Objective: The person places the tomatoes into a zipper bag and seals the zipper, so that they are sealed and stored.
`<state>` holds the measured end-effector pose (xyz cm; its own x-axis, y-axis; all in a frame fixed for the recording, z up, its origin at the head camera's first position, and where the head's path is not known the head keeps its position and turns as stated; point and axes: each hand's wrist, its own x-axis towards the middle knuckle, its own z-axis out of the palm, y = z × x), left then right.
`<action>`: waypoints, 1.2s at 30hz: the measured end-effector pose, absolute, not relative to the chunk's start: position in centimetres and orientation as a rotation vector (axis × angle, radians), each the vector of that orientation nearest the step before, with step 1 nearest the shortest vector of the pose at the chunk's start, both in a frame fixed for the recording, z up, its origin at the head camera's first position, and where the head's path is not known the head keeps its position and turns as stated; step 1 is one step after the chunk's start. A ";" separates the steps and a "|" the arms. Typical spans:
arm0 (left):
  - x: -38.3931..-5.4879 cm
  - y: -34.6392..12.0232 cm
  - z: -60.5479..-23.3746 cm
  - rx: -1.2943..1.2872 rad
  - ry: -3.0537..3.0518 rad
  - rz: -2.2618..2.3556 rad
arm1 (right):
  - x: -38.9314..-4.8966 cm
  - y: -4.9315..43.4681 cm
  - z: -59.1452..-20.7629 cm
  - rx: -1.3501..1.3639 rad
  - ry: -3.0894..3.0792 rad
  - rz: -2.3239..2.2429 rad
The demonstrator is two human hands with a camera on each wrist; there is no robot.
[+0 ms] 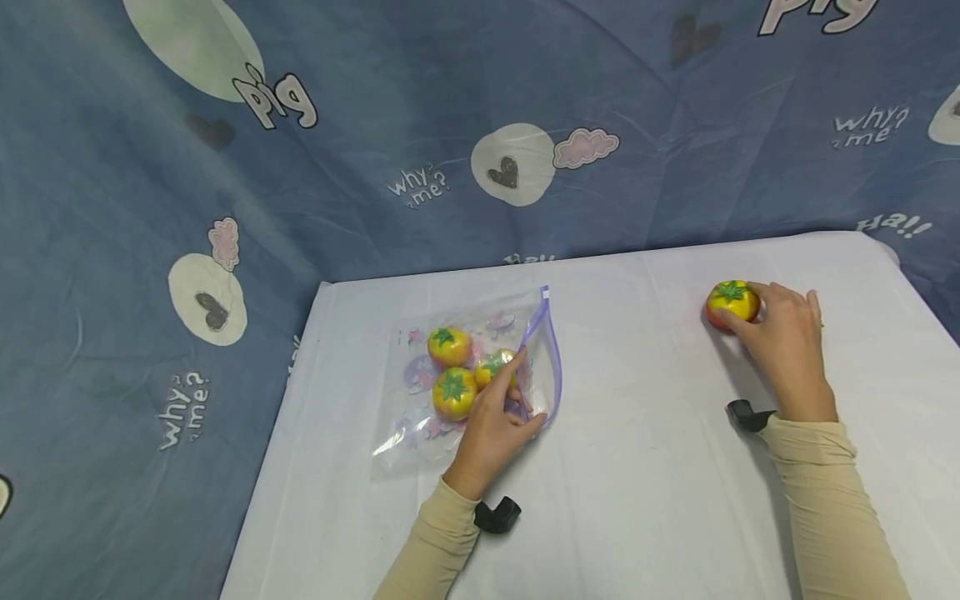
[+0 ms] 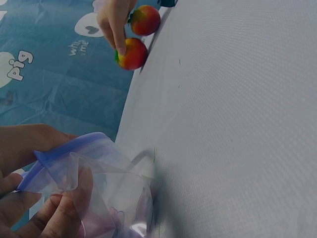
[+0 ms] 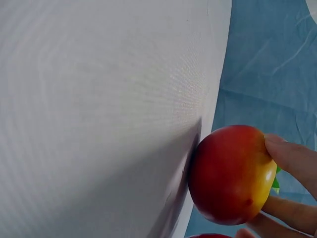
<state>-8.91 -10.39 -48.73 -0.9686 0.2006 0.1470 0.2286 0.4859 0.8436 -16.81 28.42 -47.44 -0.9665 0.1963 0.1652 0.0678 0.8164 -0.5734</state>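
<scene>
Nearest the viewer, two beige sleeves (image 1: 828,492) reach out over the white counter (image 1: 645,467), each with a small black wrist mount beside it. On the left side, the left hand (image 1: 491,421) rests on a clear zip bag (image 1: 420,433) with a purple seal strip; its fingers pinch the bag's open mouth, and the left wrist view shows the plastic edge gathered between thumb and fingers (image 2: 74,198). The bag lies flat on the counter, printed with faint pink and purple shapes. Inside it sit three toy tomatoes (image 1: 453,392), yellow-orange with green leafy tops, bunched close together just beyond the fingertips; one is partly hidden behind the hand.

Well apart, on the right side of the counter and a little farther away, the right hand (image 1: 783,342) has its fingers curled round a fourth toy tomato (image 1: 731,302), which stands on the counter near the far right edge. In the right wrist view this tomato (image 3: 230,173) shows red fading to yellow, touching the counter, with fingertips pressed on its side. The left wrist view shows a second red-orange tomato (image 2: 145,20) just beside it.

Beyond the counter hangs a blue printed cloth (image 1: 375,125) with hearts, clouds and the words "pig" and "why me?".
</scene>
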 end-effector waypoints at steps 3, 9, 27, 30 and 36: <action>-8.9 -10.4 -48.7 -0.396 -2.679 -1.538 | -16.8 28.4 -47.4 -0.172 -2.752 0.893; -8.9 -10.4 -48.8 -0.405 -2.673 -1.538 | -16.8 28.1 -47.2 -0.192 -2.755 0.928; -9.0 -10.5 -49.0 -0.412 -2.668 -1.525 | -17.0 26.5 -46.8 -0.031 -2.804 1.150; -9.0 -10.5 -49.0 -0.414 -2.666 -1.529 | -17.0 26.0 -46.8 0.037 -2.817 1.203; -9.0 -10.5 -48.9 -0.408 -2.667 -1.531 | -17.0 24.8 -46.8 0.178 -2.838 1.310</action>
